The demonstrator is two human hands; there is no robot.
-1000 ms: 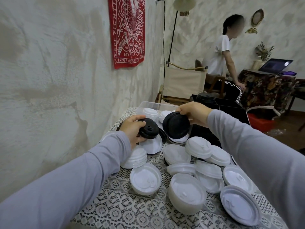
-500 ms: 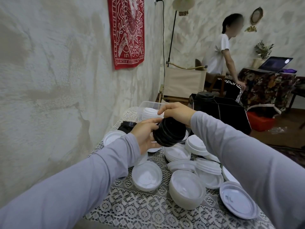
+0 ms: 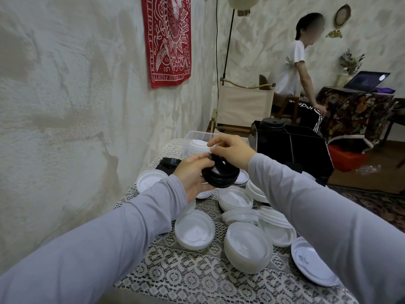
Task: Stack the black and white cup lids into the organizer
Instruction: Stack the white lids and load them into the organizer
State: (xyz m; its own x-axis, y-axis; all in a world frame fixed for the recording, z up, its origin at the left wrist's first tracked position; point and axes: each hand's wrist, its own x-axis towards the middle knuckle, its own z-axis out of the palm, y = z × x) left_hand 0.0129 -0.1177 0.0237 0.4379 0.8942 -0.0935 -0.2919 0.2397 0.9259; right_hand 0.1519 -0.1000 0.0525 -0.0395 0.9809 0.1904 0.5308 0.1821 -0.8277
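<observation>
A white lace cloth (image 3: 175, 270) is spread in the foreground, with a clear plastic tub (image 3: 192, 136) at its far end. A rough pale wall (image 3: 65, 106) runs along the left and carries a red banner (image 3: 168, 40) with white drawings and lettering. A dark cable (image 3: 217, 51) hangs beside it. A floor lamp (image 3: 228, 42) stands behind a folding chair (image 3: 243, 106) with a beige canvas back. Further back, a person (image 3: 289, 69) in a white T-shirt stands near a table under a flowered cloth (image 3: 355, 110). On that table are an open laptop (image 3: 368, 81) and a vase of dried stems (image 3: 350, 62). An oval frame (image 3: 342, 15) hangs above. A red box (image 3: 346, 157) sits on the wooden floor (image 3: 372, 178).
</observation>
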